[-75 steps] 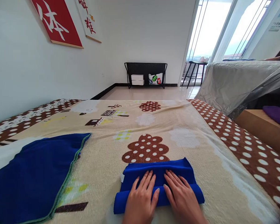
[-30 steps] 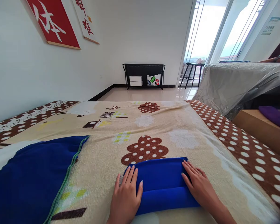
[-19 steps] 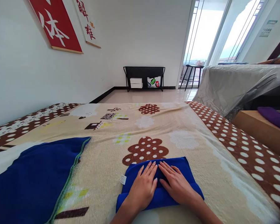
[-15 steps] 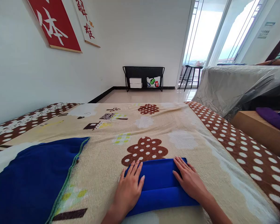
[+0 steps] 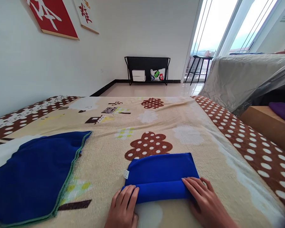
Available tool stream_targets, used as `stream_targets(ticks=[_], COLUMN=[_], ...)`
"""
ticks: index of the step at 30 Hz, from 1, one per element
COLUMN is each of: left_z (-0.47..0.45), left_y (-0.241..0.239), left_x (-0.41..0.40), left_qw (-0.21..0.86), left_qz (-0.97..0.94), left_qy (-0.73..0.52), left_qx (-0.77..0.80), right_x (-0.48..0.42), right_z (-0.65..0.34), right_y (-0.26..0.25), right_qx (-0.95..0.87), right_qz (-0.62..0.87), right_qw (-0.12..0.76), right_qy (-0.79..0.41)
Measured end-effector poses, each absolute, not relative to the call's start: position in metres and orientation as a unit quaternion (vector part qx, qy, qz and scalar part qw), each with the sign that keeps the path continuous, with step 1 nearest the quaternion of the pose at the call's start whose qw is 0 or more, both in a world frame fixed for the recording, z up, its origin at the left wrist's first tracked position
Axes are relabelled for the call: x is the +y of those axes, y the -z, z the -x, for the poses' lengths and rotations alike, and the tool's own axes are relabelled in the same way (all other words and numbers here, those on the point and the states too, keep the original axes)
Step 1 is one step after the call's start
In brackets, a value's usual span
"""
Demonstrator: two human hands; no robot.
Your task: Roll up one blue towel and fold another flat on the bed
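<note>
A folded blue towel with a small white tag lies on the patterned beige blanket in front of me. My left hand rests at the towel's near left corner, fingertips touching its rolled front edge. At the near right corner my right hand lies flat with its fingers on the same edge. Neither hand grips the cloth.
A second, larger blue cloth with a green hem is spread at the left. A wooden box holding a purple cloth stands to the right, beside furniture under a plastic sheet. A black rack stands by the far wall.
My hands slid from the towel's far corners back to its near corners. Earlier they pressed together on the middle, then spread apart along the towel.
</note>
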State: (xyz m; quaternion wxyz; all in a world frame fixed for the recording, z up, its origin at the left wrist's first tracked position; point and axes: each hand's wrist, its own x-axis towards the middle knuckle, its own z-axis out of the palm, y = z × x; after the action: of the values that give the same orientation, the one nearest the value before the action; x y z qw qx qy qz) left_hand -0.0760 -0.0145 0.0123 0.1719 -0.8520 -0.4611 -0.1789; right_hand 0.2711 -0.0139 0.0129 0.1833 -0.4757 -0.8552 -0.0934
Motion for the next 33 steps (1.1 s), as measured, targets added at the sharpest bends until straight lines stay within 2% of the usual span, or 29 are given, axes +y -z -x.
stream_targets(ticks=[7, 10, 16, 18, 23, 27, 33], left_z=[0.069, 0.076, 0.086, 0.082, 0.042, 0.014, 0.061], left_y=[-0.029, -0.039, -0.045, -0.046, -0.046, -0.036, -0.023], left_x=[0.004, -0.004, -0.019, -0.017, -0.006, 0.005, 0.015], left_qw=[0.131, 0.075, -0.018, 0.001, 0.147, 0.155, 0.15], left_qz=[0.851, 0.866, 0.876, 0.867, 0.87, 0.889, 0.84], left_qy=[0.201, 0.194, 0.127, 0.116, 0.148, 0.145, 0.129], left_qx=[-0.467, -0.455, -0.465, -0.485, -0.447, -0.406, -0.505], right_x=[-0.007, -0.018, -0.031, -0.028, -0.015, -0.005, -0.002], right_z=[-0.254, -0.259, -0.265, -0.261, -0.229, -0.209, -0.256], right_y=[-0.016, -0.023, -0.031, -0.034, -0.039, -0.035, -0.014], right_qx=[-0.81, -0.832, -0.851, -0.848, -0.854, -0.877, -0.813], right_qz=[0.536, 0.506, 0.459, 0.476, 0.473, 0.447, 0.565], right_qw=[0.215, 0.213, 0.224, 0.205, 0.18, 0.147, 0.125], right_qy=[0.102, 0.084, 0.127, 0.106, 0.118, 0.097, 0.062])
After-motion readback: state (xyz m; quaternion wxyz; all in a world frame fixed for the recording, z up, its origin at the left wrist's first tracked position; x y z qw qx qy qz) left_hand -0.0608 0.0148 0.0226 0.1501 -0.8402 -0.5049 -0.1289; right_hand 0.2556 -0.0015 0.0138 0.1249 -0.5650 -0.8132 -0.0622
